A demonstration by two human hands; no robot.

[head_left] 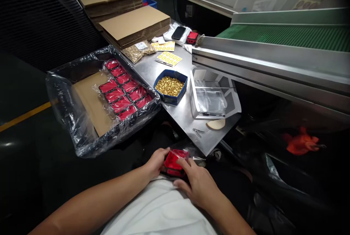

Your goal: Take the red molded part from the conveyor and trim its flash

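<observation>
Close to my lap is a red plastic part with dark edges (pixel 173 165), with clear plastic film (pixel 195 151) around it. My left hand (pixel 157 162) grips its left side, thumb along the upper edge. My right hand (pixel 195 180) is at the right side, with a finger bent over the red part and the thumb lower down. The undersides of both hands' grip are hidden. Ahead on the metal table (pixel 180 120) stands a blue bin (pixel 175 100) of small gold-coloured metal pieces (pixel 169 86). Small pliers (pixel 198 132) lie near the table's front corner.
A film-lined crate (pixel 139 122) at left holds rows of similar red parts (pixel 123 91). A white tray (pixel 194 100) contains clear bags. Cardboard stacks (pixel 135 23), a bag of metal pieces (pixel 138 51), sticker sheets (pixel 169 58) and a phone (pixel 178 33) sit behind; a green conveyor (pixel 287 38) is right.
</observation>
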